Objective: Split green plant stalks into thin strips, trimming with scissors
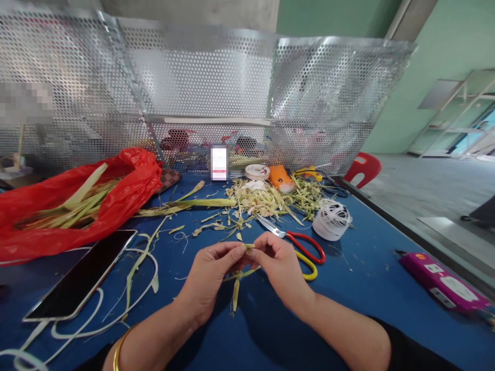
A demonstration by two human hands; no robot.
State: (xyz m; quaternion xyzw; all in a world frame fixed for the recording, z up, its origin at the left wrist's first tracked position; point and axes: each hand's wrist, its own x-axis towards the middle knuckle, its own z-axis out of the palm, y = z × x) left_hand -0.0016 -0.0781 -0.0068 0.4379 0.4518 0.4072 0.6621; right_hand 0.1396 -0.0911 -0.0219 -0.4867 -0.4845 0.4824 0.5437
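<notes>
A red bag (69,206) lies open on its side at the left of the blue table (367,288), with long pale green leaf strips (83,198) inside and sticking out of its mouth. Just in front of it lies a dark phone (83,275) with a white cable (116,314) looping around it.

Both hands meet over the middle of the table. The left hand (211,273) and the right hand (280,265) pinch a thin green leaf strip (247,247) between thumbs and fingertips, palms turned inward and wrists raised off the table. More of the strip hangs below the hands, its end (235,293) pointing down toward the table.

Just behind the right hand lie scissors (299,245) with red and yellow handles. Near them sits a spool of white string (331,220), and farther back a heap of leaf scraps (266,198). A purple pack (441,281) lies at the right edge.
</notes>
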